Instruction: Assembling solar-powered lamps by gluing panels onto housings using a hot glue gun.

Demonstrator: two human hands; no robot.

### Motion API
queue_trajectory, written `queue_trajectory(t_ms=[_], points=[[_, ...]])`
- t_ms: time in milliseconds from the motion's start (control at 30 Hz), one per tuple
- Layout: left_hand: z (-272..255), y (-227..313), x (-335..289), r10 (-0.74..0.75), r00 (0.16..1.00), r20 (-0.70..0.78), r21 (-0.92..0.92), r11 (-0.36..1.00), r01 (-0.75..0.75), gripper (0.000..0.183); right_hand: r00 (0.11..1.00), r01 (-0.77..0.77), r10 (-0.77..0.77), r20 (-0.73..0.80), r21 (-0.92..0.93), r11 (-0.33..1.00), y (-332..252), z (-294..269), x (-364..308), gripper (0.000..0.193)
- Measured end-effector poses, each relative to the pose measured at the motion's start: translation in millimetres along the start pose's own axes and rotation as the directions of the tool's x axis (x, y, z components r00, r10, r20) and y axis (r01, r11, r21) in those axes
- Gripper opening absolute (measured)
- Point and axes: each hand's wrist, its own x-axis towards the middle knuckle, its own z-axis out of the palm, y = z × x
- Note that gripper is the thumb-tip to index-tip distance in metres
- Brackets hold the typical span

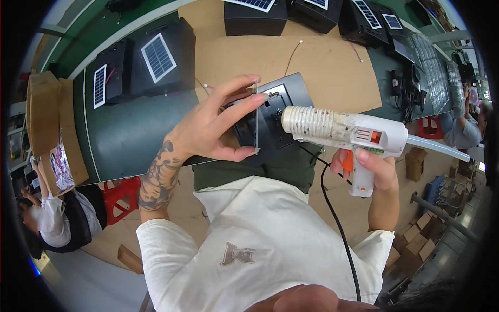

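Here's my left grip (205, 125), pinching a thin panel (256, 122) by opposite edges, likely sparing its faces, over the black case (298, 87) at the tabletop's (122, 148) near edge; my right grip (378, 169) clasps the glue gun (338, 130), front end panelward.

Head-worn fisheye, left of pair: looks steeply down past white shirt (280, 229) to hands (212, 124), close; bench (117, 138) beyond, edges bowed.
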Motion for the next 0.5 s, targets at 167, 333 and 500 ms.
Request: queue_trajectory(t_ms=[167,333,500], points=[[3.7,-4.9,-6.4,0.024,0.999,-0.042,-0.024,0.999,-0.025,0.086,0.999,-0.034,0.034,-0.011,-0.069,0.997,-4.0,5.2,5.8,0.035],[5.1,-5.7,-7.2,0.033,0.998,-0.060,-0.023,0.999,-0.034,0.085,1.000,-0.031,0.031,0.000,-0.084,0.996,-3.4,4.5,8.0,0.034],[5.6,-5.7,-8.1,0.024,1.000,-0.006,-0.005,1.000,-0.024,0.084,1.000,-0.030,0.030,-0.004,-0.100,0.995,-5.4,6.1,5.6,0.033]])
